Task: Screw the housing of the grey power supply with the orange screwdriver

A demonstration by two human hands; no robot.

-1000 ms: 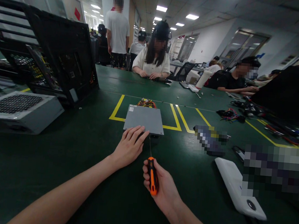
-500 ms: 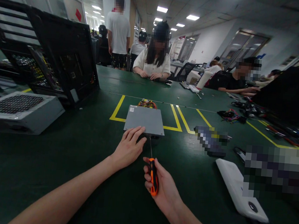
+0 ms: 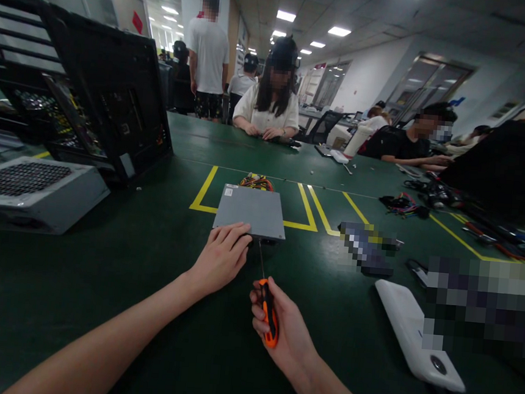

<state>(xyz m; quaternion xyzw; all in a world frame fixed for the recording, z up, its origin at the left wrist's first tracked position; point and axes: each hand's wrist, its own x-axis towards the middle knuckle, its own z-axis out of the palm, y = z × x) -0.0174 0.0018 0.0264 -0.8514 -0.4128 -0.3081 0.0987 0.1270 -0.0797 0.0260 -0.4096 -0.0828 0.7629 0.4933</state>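
Under bright rectangular white ceiling lights, the smooth dark-green tabletop lies dim, darkest in front, with edges stretched and patches pixelated.

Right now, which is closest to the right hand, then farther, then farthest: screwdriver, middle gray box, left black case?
1. Screwdriver: held in the right hand.
2. Middle gray box: ahead, slightly left.
3. Left black case: farther away, far left.
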